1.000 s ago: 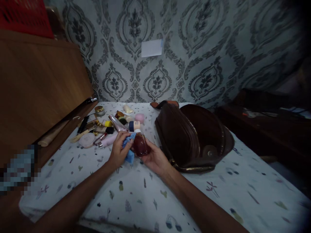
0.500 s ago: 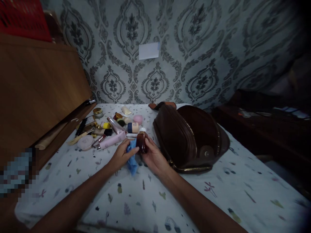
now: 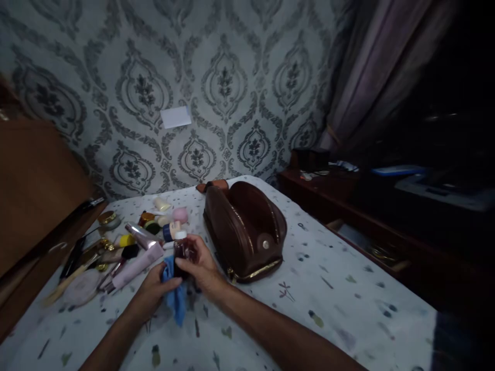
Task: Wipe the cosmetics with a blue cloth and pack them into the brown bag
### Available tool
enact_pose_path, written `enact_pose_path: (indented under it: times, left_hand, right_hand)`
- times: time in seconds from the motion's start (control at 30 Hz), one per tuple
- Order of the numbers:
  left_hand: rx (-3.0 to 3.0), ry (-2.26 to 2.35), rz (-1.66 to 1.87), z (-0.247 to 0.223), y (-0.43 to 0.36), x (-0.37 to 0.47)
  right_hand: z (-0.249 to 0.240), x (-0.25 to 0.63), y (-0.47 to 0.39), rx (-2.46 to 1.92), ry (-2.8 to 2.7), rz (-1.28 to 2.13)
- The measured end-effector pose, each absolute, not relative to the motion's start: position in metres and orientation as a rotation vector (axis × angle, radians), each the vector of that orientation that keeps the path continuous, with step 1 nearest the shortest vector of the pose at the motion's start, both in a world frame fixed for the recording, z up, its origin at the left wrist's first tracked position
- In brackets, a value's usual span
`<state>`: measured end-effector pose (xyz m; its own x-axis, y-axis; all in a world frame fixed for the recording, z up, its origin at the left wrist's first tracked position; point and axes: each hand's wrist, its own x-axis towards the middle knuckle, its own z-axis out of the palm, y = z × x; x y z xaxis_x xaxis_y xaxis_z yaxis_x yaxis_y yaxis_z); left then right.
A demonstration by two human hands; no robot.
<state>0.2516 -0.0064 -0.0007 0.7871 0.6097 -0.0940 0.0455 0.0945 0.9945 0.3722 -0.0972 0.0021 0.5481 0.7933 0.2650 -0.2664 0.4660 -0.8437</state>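
Note:
My right hand (image 3: pixel 203 266) is closed around a small dark amber bottle (image 3: pixel 180 253) with a white cap, held upright above the bed-like printed surface. Against the bottle's left side, my left hand (image 3: pixel 153 287) grips a crumpled blue cloth (image 3: pixel 176 304), part of which hangs below the fingers. Just beyond the hands lie a pink tube (image 3: pixel 137 267), a silvery pink tube (image 3: pixel 142 236), a jar with a dark blue lid (image 3: pixel 171 231) and a pink makeup sponge (image 3: pixel 180 214). A brown leather bag (image 3: pixel 243 232) stands right of my hands, its zip undone and its top gaping.
Several cosmetics, among them a round compact (image 3: pixel 82 286) and a gold-lidded jar (image 3: pixel 109 219), spread over the left of the white patterned cloth (image 3: pixel 247 330). A wooden panel (image 3: pixel 36 180) borders the left. At right stands a dark cabinet with an open drawer (image 3: pixel 367 246).
The view has swung to the right, so the bag, cosmetics and hands appear further left and the open drawer shows. Both hands keep hold of the bottle and the cloth.

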Motion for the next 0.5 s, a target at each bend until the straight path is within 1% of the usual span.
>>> enact_pose_path:
  times: [0.2, 0.37, 0.5]
  left_hand:
    - [1.293, 0.662, 0.474, 0.012, -0.009, 0.251]
    - [1.188, 0.757, 0.502, 0.038, -0.022, 0.256]
    - [1.102, 0.78, 0.541, 0.055, -0.034, 0.265]
  right_hand:
    - [0.031, 0.375, -0.118, -1.197, -0.973, 0.47]
    - [0.056, 0.386, -0.146, -1.225, -1.26, 0.286]
    - [0.073, 0.394, -0.171, -1.264, -1.365, 0.249]
